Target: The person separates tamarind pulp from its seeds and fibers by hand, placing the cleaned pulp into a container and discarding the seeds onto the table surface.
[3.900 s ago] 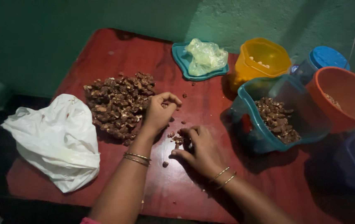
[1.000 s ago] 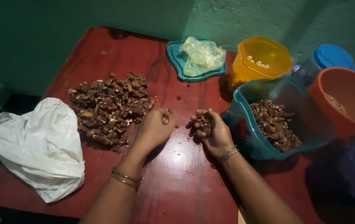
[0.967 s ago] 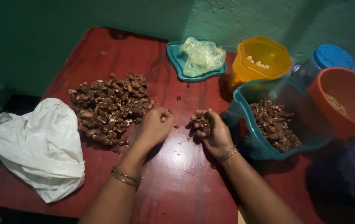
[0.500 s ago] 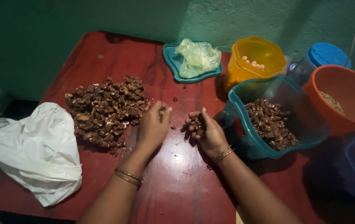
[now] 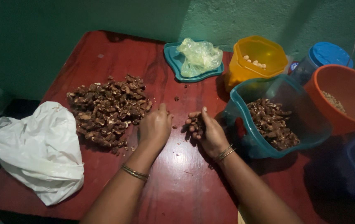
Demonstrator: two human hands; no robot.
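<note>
Red worktop (image 5: 177, 182); crumpled white plastic bag (image 5: 36, 151) at left edge. Brown nut-piece heap (image 5: 107, 108) beside it. Teal tub (image 5: 275, 118) holds more, right. Left hand (image 5: 154, 126) curled, grip unclear; right hand (image 5: 206, 129) cupped around nut pieces (image 5: 195, 123).

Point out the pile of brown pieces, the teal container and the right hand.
pile of brown pieces (image 5: 107, 108), head view, middle of the heap
teal container (image 5: 244, 108), head view, near rim
right hand (image 5: 209, 132), head view, back of hand

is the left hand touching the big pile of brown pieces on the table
Apart. The head view shows a strip of bare red table between the left hand and the pile of brown pieces.
</note>
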